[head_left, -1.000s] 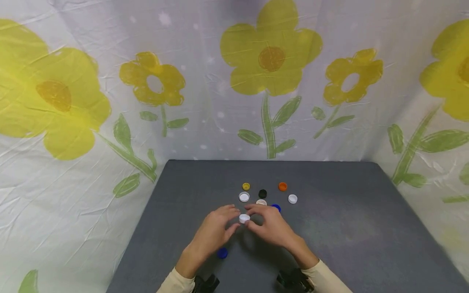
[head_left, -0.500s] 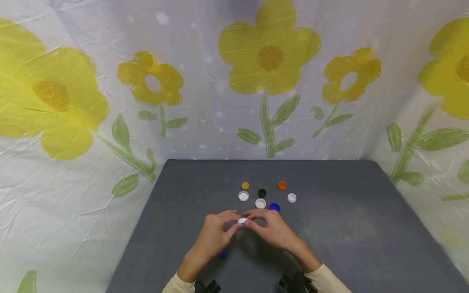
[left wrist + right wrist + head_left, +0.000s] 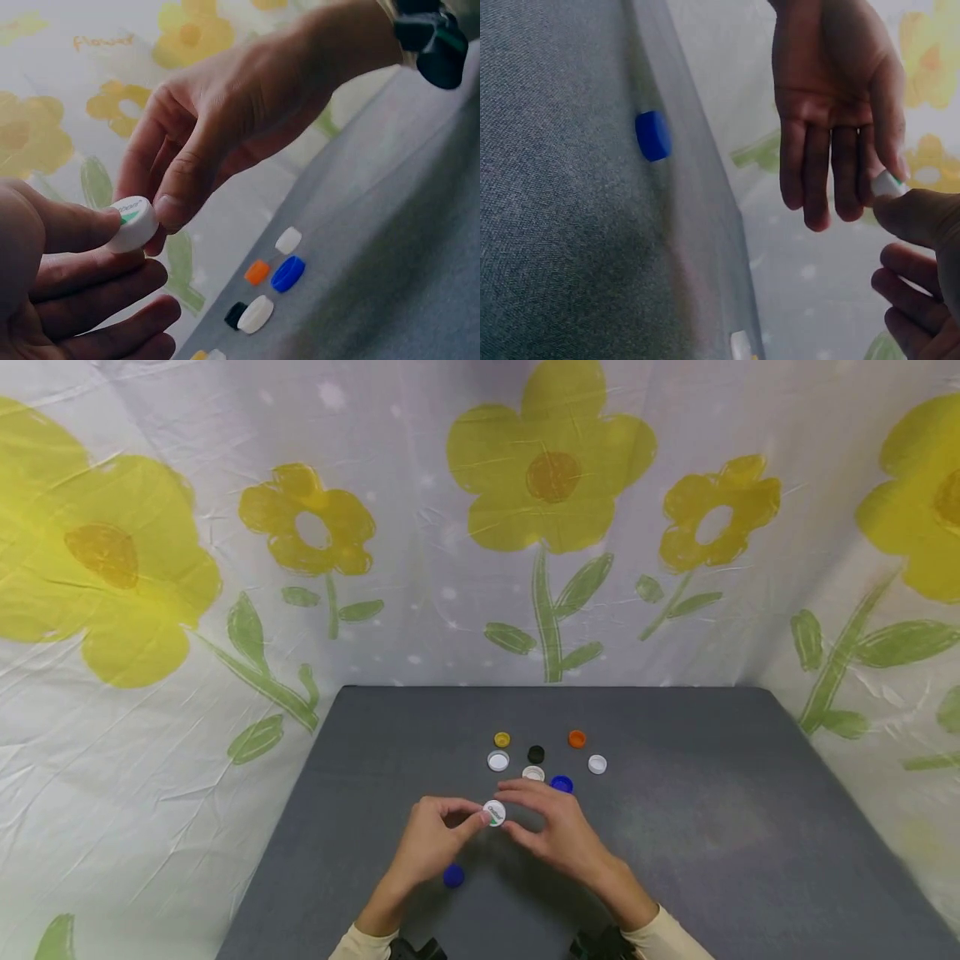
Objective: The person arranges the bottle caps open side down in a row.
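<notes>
We see the printed white cap (image 3: 494, 812) above the grey worktop (image 3: 735, 860), pinched by the left hand (image 3: 431, 835). Just right of this cap, the right hand (image 3: 561, 827) has thumb and fingers parted; whether it touches, we cannot tell. Beyond the printed white cap lie a yellow cap (image 3: 502, 739) and an orange cap (image 3: 577, 739); nearer the person, a blue cap (image 3: 453, 876).

Yellow flowers (image 3: 553, 477) decorate the pale sheet (image 3: 420, 527) behind the grey table (image 3: 750, 827).
</notes>
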A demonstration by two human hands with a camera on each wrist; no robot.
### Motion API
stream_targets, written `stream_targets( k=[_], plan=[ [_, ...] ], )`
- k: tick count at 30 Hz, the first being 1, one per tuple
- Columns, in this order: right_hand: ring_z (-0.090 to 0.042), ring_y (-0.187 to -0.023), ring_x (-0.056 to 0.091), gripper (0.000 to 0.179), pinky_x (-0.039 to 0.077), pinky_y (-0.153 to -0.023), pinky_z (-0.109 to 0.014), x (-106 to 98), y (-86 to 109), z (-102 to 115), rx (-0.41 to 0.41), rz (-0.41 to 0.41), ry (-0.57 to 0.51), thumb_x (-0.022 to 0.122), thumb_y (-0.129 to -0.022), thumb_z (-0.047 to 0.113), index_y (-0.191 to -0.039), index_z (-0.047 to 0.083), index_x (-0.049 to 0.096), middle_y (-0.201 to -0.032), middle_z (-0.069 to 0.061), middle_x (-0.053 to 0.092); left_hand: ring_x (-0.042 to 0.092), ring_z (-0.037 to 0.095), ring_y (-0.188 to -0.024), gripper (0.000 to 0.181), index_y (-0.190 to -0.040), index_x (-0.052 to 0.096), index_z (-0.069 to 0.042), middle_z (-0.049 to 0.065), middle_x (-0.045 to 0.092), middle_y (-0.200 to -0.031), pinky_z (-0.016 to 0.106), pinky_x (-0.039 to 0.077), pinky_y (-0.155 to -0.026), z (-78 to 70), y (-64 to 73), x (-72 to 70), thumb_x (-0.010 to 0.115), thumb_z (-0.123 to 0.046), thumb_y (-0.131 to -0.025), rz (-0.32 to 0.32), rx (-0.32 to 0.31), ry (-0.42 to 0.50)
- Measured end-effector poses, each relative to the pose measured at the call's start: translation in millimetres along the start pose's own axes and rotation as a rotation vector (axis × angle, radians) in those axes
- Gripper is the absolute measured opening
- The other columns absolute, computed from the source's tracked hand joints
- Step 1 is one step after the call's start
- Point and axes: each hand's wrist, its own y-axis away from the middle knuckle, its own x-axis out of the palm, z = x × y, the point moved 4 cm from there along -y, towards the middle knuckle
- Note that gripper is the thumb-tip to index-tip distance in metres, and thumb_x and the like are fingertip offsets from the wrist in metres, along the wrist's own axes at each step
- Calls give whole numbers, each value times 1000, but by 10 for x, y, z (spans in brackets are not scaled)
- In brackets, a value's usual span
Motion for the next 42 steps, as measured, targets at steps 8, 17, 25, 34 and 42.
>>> stream_targets(
  k=[8, 17, 25, 34, 42],
  plan=[
    [-17, -117, 65, 40, 54, -96, -37, -15, 48, 29, -74, -7, 33, 82, -83, 16, -122, 17, 71, -128, 2, 67, 70, 9, -79, 24, -92, 80, -20, -8, 76, -86, 27, 56, -70, 13, 15, 67, 75, -44, -89, 22, 9, -26],
    [-18, -113, 67, 36, 56, -91, -39, -44, 94, 22, -39, -34, 29, 83, -83, 16, -118, 13, 73, -124, 1, 69, 71, 10, -104, 29, -112, 77, -16, -7, 76, -110, 36, 57, -90, -105, 64, 115, 82, -25, -85, -46, 281, -118],
    [-12, -115, 66, 35, 56, -92, -38, -76, 106, 24, 25, -16, 38, 84, -83, 22, -116, 15, 75, -121, 2, 71, 72, 15, -107, 34, -110, 77, -8, 2, 76, -113, 37, 57, -90, -190, 97, 131, 86, -19, -79, -114, 443, -230],
    [-17, -111, 68, 32, 56, -92, -39, -27, 155, 20, 14, 49, 49, 84, -81, 19, -111, 10, 76, -118, 3, 71, 73, 17, -100, 32, -105, 78, -7, 3, 77, -105, 34, 57, -87, -147, 107, 193, 88, -16, -77, -69, 558, -351],
    [-17, -113, 68, 31, 55, -93, -39, 103, 251, -41, 99, 136, 101, 85, -80, 26, -108, 15, 77, -119, 0, 72, 72, 17, -100, 29, -105, 77, -10, 1, 77, -104, 35, 57, -90, -85, 129, 265, 87, -20, -79, 42, 560, -521]
  ],
)
